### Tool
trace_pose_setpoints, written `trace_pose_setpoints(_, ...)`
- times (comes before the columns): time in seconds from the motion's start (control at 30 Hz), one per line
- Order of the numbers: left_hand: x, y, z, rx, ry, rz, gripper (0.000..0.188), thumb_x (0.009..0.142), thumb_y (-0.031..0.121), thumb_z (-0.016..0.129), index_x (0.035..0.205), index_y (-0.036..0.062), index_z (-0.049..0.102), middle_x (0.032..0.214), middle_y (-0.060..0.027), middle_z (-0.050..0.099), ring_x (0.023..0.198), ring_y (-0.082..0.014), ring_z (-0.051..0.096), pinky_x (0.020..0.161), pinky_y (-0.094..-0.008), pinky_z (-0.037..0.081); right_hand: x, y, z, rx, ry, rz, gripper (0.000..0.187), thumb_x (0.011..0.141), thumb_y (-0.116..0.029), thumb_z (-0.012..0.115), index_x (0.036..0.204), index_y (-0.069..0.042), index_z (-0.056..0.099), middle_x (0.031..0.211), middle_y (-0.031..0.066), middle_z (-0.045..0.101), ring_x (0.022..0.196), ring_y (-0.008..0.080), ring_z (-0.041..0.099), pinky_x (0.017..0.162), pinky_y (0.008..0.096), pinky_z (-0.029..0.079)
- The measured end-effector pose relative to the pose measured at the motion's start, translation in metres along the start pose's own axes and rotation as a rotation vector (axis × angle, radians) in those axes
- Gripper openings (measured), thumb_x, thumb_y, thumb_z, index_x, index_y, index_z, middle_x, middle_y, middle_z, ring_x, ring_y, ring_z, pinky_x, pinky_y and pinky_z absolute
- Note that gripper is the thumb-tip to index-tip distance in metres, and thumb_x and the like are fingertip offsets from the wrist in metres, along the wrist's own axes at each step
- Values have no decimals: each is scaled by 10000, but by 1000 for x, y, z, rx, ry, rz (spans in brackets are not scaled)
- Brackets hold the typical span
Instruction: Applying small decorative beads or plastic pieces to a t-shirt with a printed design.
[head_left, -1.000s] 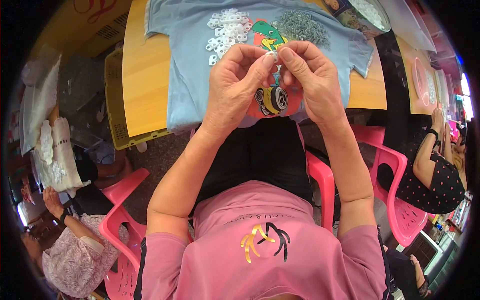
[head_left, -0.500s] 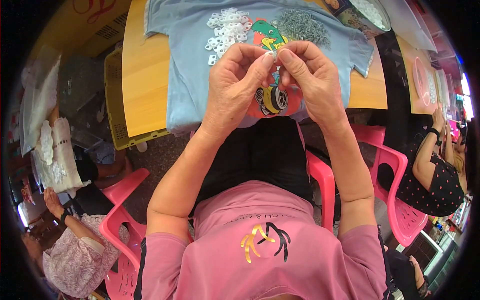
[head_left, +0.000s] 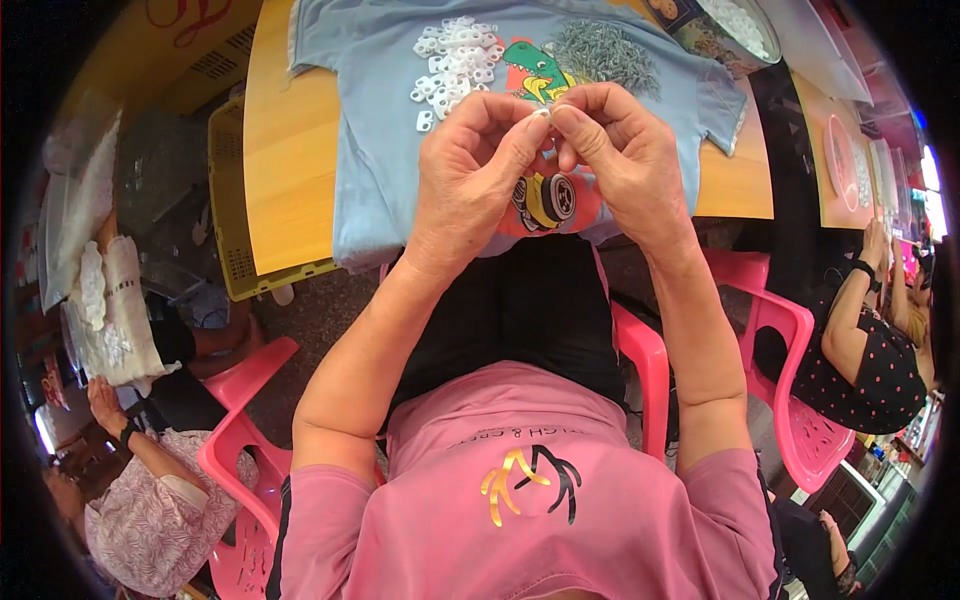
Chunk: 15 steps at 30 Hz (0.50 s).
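My left hand [head_left: 465, 165] and my right hand [head_left: 625, 160] meet fingertip to fingertip above a blue T-shirt [head_left: 385, 165] spread on the table. Pinched in the left thumb and fingers is a small white plastic piece [head_left: 541, 113], mostly covered by them. The right thumb and fingers are pressed together right beside it; what they hold, if anything, is hidden. Beyond my left hand lies a heap of white plastic pieces with holes [head_left: 455, 65]. Behind the right hand is a pile of small grey metal pieces, like screws or plugs [head_left: 605, 60].
A round tin [head_left: 735, 30] with white pieces stands at the table's far right. A yellow plastic crate [head_left: 232, 200] is beside the wooden table [head_left: 290, 170]. Pink chairs [head_left: 645, 370] surround me. Other people sit at left and right, one reaching toward a cloth bag [head_left: 135, 300].
Both hands have come down very slightly toward me, fingertips still together. The white piece shows a little less between them. The piles look the same.
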<state>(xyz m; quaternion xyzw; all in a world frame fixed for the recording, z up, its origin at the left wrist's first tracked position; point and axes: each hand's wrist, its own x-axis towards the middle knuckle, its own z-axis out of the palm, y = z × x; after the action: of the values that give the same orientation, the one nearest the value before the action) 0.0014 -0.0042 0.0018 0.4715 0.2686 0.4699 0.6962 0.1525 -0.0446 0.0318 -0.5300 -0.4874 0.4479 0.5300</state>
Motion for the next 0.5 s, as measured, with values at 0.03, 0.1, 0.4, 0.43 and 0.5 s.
trace_pose_setpoints(0.03, 0, 0, 0, 18, -6, 10, 145, 934, 111, 645, 985, -19, 607, 874, -44, 657, 761, -71, 612, 688, -209, 517, 0, 0, 0, -6, 6, 7, 177, 952, -127, 621, 1023, 35, 607, 815, 16, 623, 690, 60, 560, 643, 193, 470)
trace_pose_setpoints(0.1, 0, 0, 1, 36, -13, 20, 146, 934, 112, 643, 980, -22, 608, 873, -46, 659, 761, -70, 613, 690, -210, 520, 0, 2, 3, -12, 14, 14, 173, 951, -127, 623, 1016, 33, 608, 812, 13, 622, 688, 57, 556, 641, 192, 467)
trace_pose_setpoints(0.4, 4, -1, 3, 19, 45, 27, 142, 946, 116, 626, 984, -19, 601, 862, -42, 654, 746, -67, 603, 668, -206, 509, 7, 5, 5, -6, 66, -20, 185, 952, -127, 620, 1044, 33, 610, 823, 26, 629, 690, 64, 562, 633, 196, 474)
trace_pose_setpoints(0.43, 3, -1, 2, -16, 34, 16, 144, 948, 120, 624, 985, -17, 600, 859, -41, 652, 742, -66, 596, 667, -207, 505, 6, 1, 3, 59, 33, 22, 188, 955, -129, 616, 1050, 33, 610, 834, 30, 634, 701, 69, 572, 643, 199, 482)
trace_pose_setpoints(0.5, 3, -1, 0, -51, 25, 8, 146, 949, 124, 623, 987, -15, 599, 856, -39, 650, 737, -66, 589, 665, -208, 501, 5, -7, 1, 123, -2, 61, 192, 958, -132, 612, 1056, 33, 610, 846, 34, 639, 713, 73, 581, 653, 203, 490)
